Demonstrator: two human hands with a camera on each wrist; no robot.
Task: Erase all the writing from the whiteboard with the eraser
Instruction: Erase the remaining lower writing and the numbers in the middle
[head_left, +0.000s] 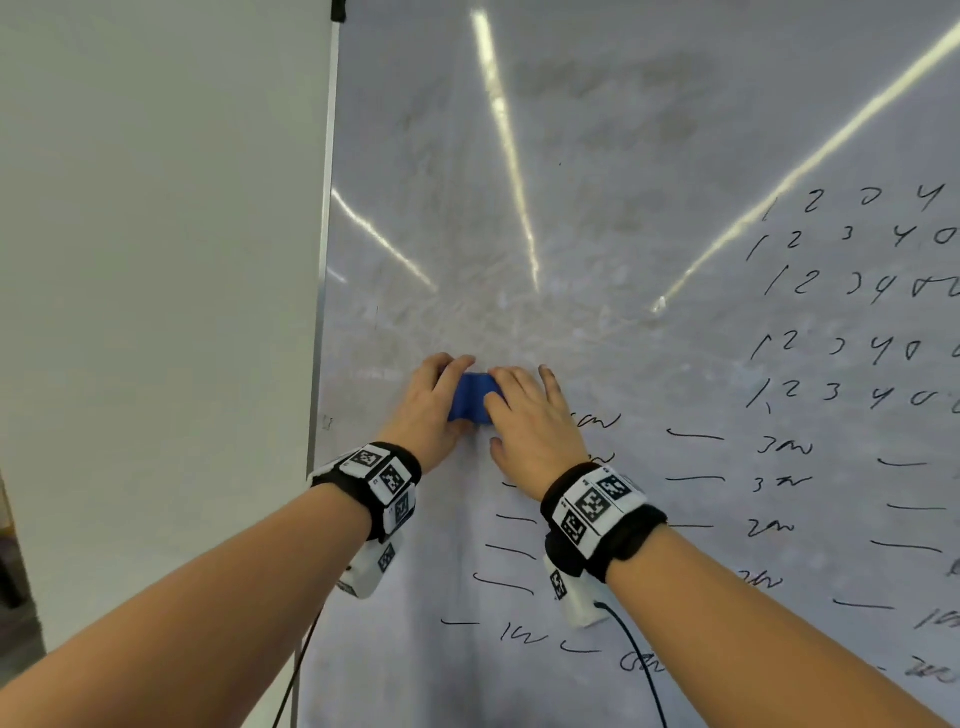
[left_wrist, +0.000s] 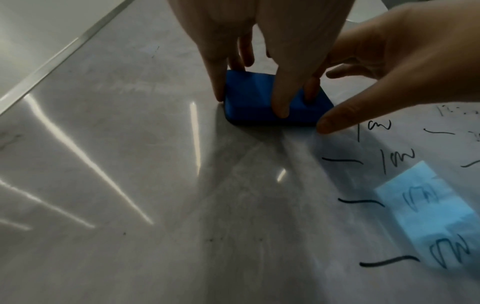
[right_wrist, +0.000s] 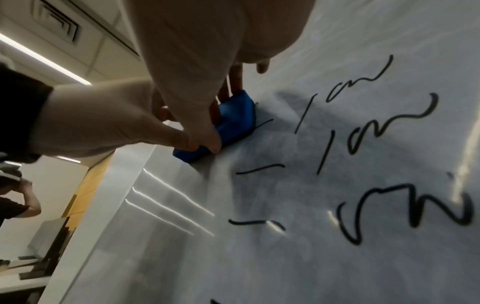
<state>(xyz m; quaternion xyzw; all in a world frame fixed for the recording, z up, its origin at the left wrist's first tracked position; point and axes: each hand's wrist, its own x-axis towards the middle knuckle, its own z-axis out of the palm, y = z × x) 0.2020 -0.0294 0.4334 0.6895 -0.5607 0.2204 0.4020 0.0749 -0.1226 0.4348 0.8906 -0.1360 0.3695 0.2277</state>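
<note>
Centrally, a blue eraser (head_left: 472, 397) lies flat against the whiteboard (head_left: 597, 182), near the board's left edge and about midway up the visible surface. Both hands press on it. The left hand (head_left: 434, 405) covers the eraser's left end, its fingers (left_wrist: 281, 98) extended over the top and down the near side of the block, holding it against the board. The right hand (head_left: 530, 415) lies on the right end, fingers reaching across the back of the eraser; in the left wrist view its thumb (left_wrist: 335, 121) points down to the board just beside the eraser's corner. Neither hand is spread free; each is closed upon the block.

Above and to the left of the eraser the board shows only grey smears and bright reflected strips of light. Black writing (head_left: 852, 291) remains toward the right edge as rows of numerals, and further dashes and scrawls (head_left: 511, 551) run below the hands toward the lower edge. A metal frame (head_left: 324, 249) bounds the board on the left, beside a pale wall (head_left: 156, 260).
</note>
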